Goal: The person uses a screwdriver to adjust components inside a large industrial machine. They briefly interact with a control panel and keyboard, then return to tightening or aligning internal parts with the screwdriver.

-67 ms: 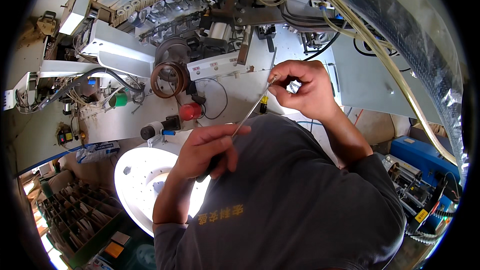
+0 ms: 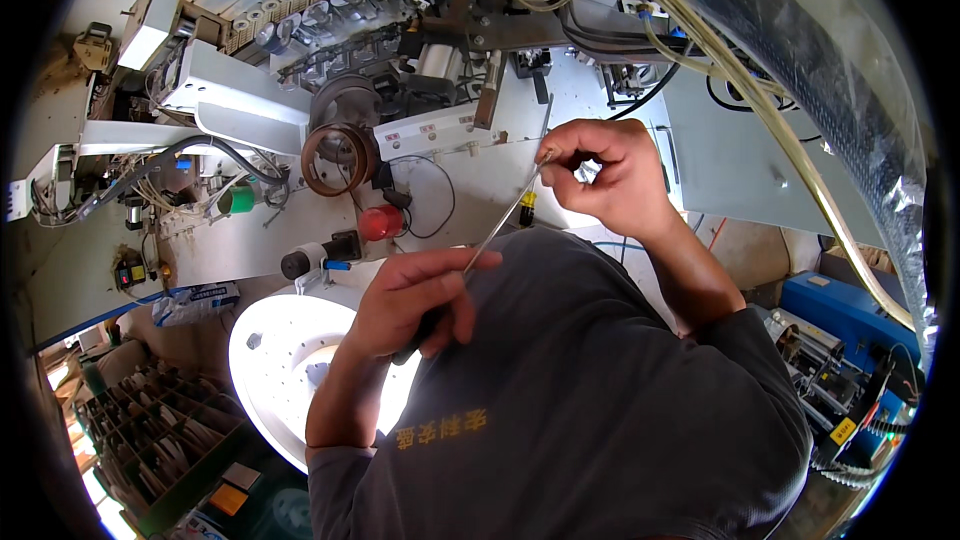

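My left hand [image 2: 418, 302] is closed round the dark handle of what looks like a screwdriver, its index finger lying along the long thin metal shaft [image 2: 503, 219]. Most of the handle is hidden in the palm. The shaft slants up to my right hand [image 2: 615, 180], where thumb and index finger pinch a small metallic piece [image 2: 548, 157] at its tip. That piece is too small to name, and whether it is fixed to the tip cannot be made out. Both hands are held in front of my dark grey shirt [image 2: 610, 370], above the machine's edge.
Beyond my hands stands a light metal machine bed [image 2: 520, 155] with a brown ring [image 2: 312, 162], a red round knob [image 2: 380, 223] and loose cables. A white perforated round dish [image 2: 262, 385] is at lower left, near a compartment box [image 2: 160, 440]. Blue equipment [image 2: 830, 310] stands right.
The small piece between my right fingertips looks slightly turned. Both hands otherwise keep their places.
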`<action>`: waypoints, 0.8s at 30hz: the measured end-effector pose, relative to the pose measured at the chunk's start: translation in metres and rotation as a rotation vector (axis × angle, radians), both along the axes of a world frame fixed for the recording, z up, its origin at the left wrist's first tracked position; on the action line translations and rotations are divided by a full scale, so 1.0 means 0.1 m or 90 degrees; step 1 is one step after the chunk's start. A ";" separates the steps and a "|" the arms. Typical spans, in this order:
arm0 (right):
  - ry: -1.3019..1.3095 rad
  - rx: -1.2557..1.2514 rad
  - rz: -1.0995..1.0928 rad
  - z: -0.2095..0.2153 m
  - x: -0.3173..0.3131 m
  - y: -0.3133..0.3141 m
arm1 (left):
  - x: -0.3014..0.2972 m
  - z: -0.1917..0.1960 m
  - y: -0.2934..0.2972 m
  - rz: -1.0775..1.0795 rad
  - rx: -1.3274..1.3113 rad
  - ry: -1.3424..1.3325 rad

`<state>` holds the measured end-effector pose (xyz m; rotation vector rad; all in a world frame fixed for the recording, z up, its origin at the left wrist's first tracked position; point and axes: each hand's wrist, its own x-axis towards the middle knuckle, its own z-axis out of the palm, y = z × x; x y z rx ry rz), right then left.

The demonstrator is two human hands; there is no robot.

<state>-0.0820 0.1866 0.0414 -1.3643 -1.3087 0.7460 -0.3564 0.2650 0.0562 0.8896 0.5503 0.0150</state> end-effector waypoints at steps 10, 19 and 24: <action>0.090 -0.025 0.033 -0.15 0.08 -0.03 | 0.07 0.00 -0.09 0.041 -0.042 -0.025; 0.419 -0.069 0.078 -0.23 0.09 0.06 | 0.02 -0.08 -0.07 0.017 -0.010 -0.029; 0.300 -0.095 0.038 -0.33 0.06 0.40 | -0.26 -0.20 0.11 0.085 0.016 -0.050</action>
